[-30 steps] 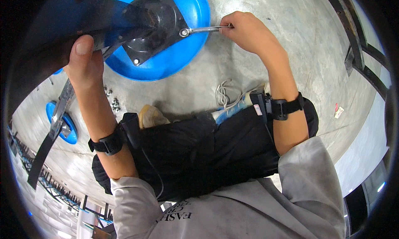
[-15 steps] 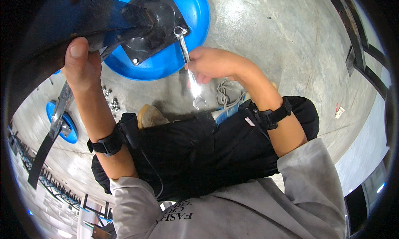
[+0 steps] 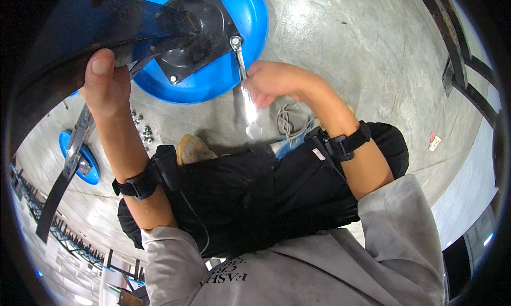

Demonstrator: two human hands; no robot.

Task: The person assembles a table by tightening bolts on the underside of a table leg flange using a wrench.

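A curved black metal-looking piece [image 3: 114, 26] is being clasped by the left hand [image 3: 108, 88]; a shiny steel wrench [image 3: 247, 97], its ring around a silver bolt [image 3: 236, 41], is being gripped by the right hand [image 3: 272, 83]; slipping is being risked should it tilt

The view comes from the left of two fisheye cameras on the person's head, facing steeply down past the grey shirt [image 3: 330, 269] and black trousers [image 3: 250, 199] to the floor [image 3: 346, 56]. It sits near enough to take in the left hand [image 3: 108, 88] and right hand [image 3: 272, 84]; bent shapes [image 3: 74, 245] at lower left may be racks.
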